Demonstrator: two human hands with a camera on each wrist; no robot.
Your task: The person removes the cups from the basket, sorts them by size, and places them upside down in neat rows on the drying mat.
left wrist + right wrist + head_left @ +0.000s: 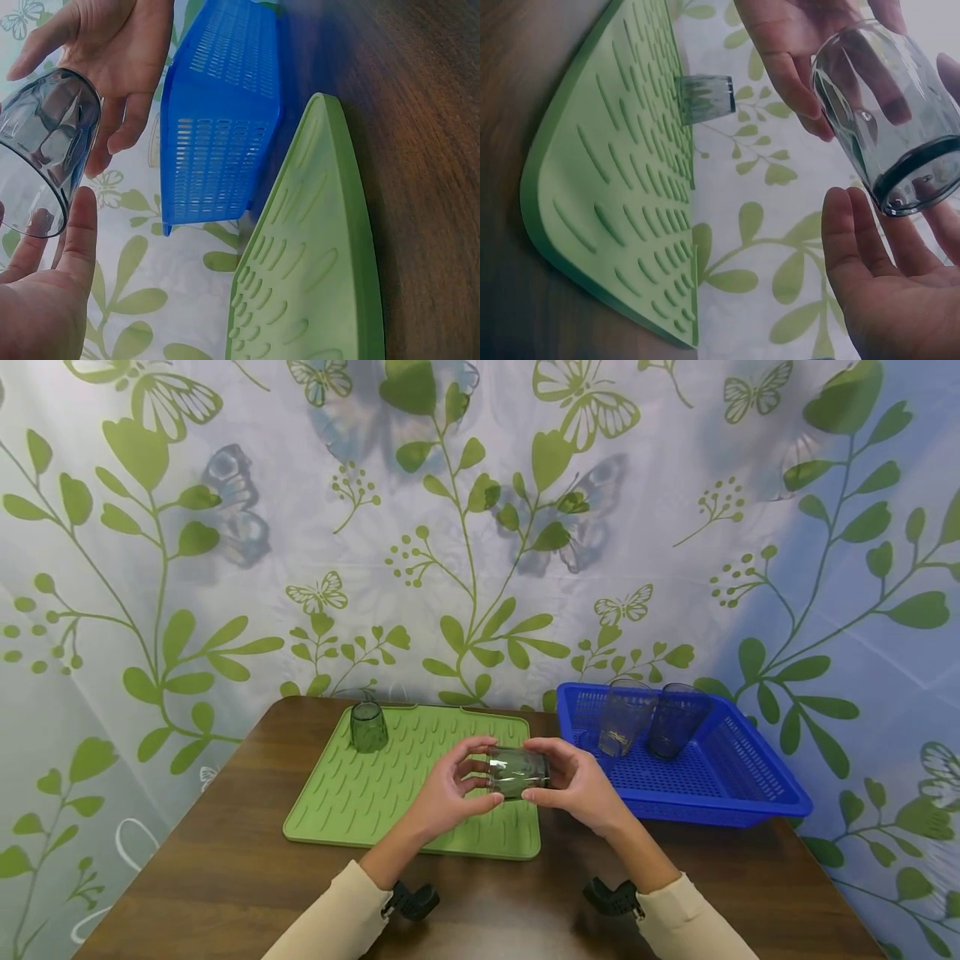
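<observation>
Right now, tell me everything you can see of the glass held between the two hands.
The glass is a short, see-through tumbler with a smoky grey-green tint and shiny highlights. It lies on its side in the air, gripped near one end by the left hand and near the other by the right hand. Its thick base appears to face the right hand. In the head view it overlaps the right edge of the green mat.

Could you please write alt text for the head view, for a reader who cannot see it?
A person's left hand and right hand hold a tinted glass sideways between them. A smaller-looking glass stands on a green mat at left; a blue basket with tall glasses sits at right, on a brown table.
</observation>
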